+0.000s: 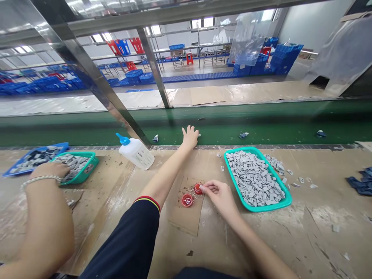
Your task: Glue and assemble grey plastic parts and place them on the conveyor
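Observation:
My right hand (pixel 216 195) is pinched closed at a small red plastic cap (pixel 198 188), its fingertips against the cap. A second red cap (pixel 187 200) lies open side up beside it on a cardboard sheet (pixel 186 219), among scattered crumbs. My left hand (pixel 190 137) rests open on the green conveyor belt (pixel 247 122), holding nothing. A teal tray (pixel 255 208) heaped with grey rectangular pieces stands to the right of my right hand. A white glue bottle with a blue nozzle (pixel 136 153) lies left of my left arm.
A co-worker's braceleted hand (pixel 50 169) reaches into a small teal tray (pixel 88 168) of grey pieces, beside a blue tray (pixel 62 145). Dark blue pieces (pixel 360 182) lie at the right. Small parts sit on the belt, and steel posts (pixel 152 68) rise behind it.

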